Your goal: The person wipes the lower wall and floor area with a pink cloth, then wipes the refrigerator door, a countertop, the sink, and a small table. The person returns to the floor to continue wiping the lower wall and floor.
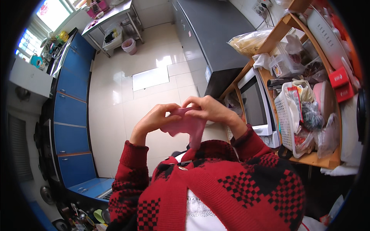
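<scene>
Both hands are raised in front of the chest, over the tiled floor. Between them hangs a limp pink rubber or plastic item [185, 122], perhaps a glove; its exact kind is unclear. My left hand [157, 118] pinches its upper edge between thumb and fingers. On the other side, my right hand [206, 108] grips the same edge, thumb below and index finger bent over. The two hands nearly touch at the top. Loose pink folds drop below the fingers, with one long part hanging towards the red and black knitted cardigan [173, 199].
Blue cabinets [72, 109] line the left side. A dark refrigerator [214, 34] stands ahead to the right, beside a wooden shelf [266, 83] with a microwave [254, 98] and a white basket [284, 115] of bags. Farther off are a steel table [112, 14] and a pink bin [129, 46].
</scene>
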The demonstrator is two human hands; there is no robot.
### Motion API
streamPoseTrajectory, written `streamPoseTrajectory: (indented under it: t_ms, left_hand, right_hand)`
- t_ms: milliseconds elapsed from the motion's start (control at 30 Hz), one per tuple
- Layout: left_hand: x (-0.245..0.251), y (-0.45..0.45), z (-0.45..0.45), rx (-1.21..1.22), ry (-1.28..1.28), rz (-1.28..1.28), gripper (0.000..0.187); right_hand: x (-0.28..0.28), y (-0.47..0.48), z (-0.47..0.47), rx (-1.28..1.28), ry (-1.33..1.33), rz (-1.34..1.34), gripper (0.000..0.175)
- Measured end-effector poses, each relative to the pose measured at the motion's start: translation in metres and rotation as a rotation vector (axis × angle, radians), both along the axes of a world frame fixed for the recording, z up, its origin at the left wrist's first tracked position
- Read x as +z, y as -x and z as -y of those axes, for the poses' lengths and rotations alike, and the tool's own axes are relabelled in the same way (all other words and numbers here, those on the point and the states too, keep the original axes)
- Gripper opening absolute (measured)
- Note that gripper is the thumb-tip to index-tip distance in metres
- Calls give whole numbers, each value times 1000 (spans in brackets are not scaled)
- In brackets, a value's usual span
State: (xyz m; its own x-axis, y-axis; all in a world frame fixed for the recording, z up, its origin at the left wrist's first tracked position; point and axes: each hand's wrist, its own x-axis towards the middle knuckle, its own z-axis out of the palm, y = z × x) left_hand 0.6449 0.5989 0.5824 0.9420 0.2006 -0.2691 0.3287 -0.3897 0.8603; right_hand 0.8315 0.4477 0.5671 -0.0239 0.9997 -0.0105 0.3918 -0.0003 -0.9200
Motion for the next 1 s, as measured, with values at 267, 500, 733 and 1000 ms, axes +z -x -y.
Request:
streamPoseTrajectory:
  t_ms: [267,500,733,1000]
  left_hand:
    - [-26,-82,-64,22,11,-12,19]
    - [-60,-167,-136,-95,-72,0,22]
    - [-105,-254,-204,-336,-90,5,23]
    - [-165,-345,-233,-448,-141,-71,25]
  right_hand:
    - [-63,-107,-16,-107,285,107,33]
    - [-96,-159,-14,-491,319,-132,17]
    - [-109,-195,-61,-927,284,-65,20]
    - [-168,-248,-99,-1206,334,359,22]
